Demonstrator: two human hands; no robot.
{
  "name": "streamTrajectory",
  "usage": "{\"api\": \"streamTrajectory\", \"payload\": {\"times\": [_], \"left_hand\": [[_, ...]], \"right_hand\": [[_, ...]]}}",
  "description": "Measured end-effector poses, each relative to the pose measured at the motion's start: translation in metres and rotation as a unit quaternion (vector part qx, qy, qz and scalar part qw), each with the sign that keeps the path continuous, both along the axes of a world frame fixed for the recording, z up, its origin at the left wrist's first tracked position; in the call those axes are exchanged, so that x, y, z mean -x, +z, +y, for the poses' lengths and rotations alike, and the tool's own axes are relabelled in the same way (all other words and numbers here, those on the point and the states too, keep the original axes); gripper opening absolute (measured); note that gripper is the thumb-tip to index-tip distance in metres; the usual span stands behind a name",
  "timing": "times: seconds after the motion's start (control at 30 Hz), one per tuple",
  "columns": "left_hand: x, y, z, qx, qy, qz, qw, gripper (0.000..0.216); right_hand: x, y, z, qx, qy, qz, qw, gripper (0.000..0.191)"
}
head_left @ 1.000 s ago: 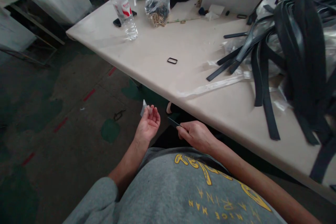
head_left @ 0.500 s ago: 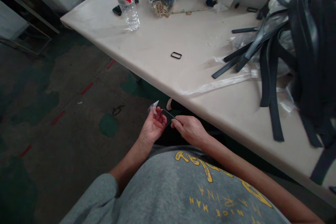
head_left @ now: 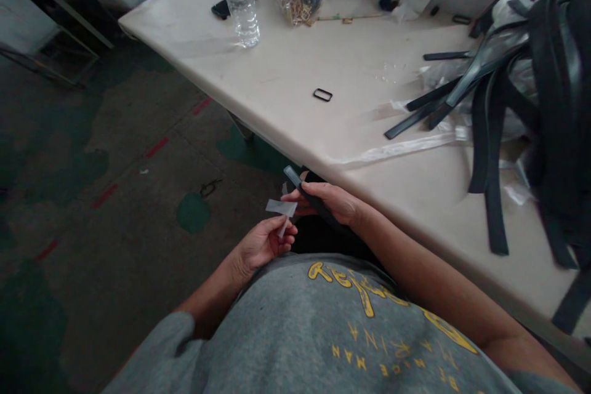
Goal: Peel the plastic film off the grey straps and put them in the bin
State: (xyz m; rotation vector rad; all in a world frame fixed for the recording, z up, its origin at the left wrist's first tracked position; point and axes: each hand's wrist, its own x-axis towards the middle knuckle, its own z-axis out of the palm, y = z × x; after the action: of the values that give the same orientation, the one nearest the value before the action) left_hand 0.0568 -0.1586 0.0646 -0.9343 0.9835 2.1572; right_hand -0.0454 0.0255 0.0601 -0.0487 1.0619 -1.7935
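Note:
My left hand (head_left: 264, 242) is closed, thumb and fingers pinching a small piece of whitish, translucent film (head_left: 281, 207). It is low in front of my body, just left of my right hand. My right hand (head_left: 333, 202) grips a black strap (head_left: 318, 202) close to its end. The strap's tip points up and left past the thumb, and its other part drops out of sight below the hand. Film and strap lie close together; whether they touch I cannot tell. A black rectangular ring (head_left: 322, 95) lies on the table (head_left: 277, 95) beyond my hands.
On the right side of the table lies a heap of black straps (head_left: 554, 123), some hanging toward the edge. A water bottle (head_left: 242, 6), a phone (head_left: 221, 9) and a clear bag of metal fittings (head_left: 300, 0) are at the back. The table edge runs close to my right forearm.
My left hand has moved down with the film, which now sticks out wider. My right hand has turned, and the strap's flat end now shows above its thumb. The view has shifted slightly.

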Motion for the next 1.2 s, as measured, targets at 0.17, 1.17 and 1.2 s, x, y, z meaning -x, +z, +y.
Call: {"api": "streamTrajectory", "payload": {"times": [0.17, 1.17, 1.2], "left_hand": [[0.001, 0.001, -0.006, 0.056, -0.054, 0.061, 0.995, 0.016], [0.019, -0.021, -0.04, 0.482, -0.092, 0.31, 0.814, 0.044], [0.02, -0.014, -0.039, 0.483, -0.109, 0.335, 0.802, 0.043]], "right_hand": [[0.003, 0.005, -0.002, -0.033, 0.032, 0.13, 0.99, 0.034], [0.011, 0.008, -0.023, -0.103, -0.129, 0.271, 0.948, 0.044], [0.01, 0.008, -0.024, -0.111, -0.126, 0.287, 0.943, 0.044]]}}
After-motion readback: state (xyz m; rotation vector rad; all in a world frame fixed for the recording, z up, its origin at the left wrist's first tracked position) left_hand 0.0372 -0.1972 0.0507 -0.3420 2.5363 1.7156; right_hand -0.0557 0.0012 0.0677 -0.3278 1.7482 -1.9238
